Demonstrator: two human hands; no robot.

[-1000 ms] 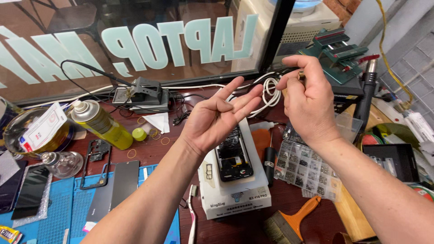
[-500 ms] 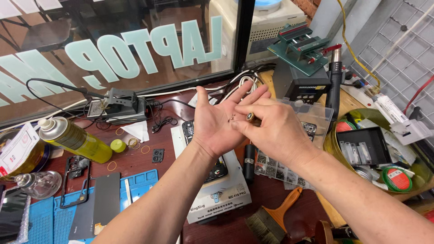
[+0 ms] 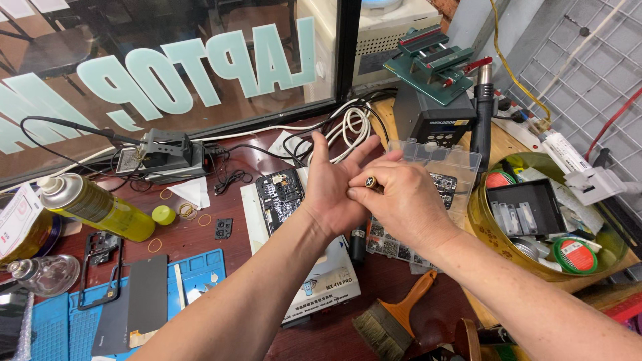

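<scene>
An electronics repair shop: opened phone (image 3: 282,197), soldering station (image 3: 433,120), parts organiser (image 3: 441,160) beside the shopfront window (image 3: 167,73).

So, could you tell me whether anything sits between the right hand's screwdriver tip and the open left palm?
Nothing visible does. The right hand pinches a small screwdriver right against the left hand, whose palm is open and bare. The opened phone lies on the white box below, apart from both.
</scene>
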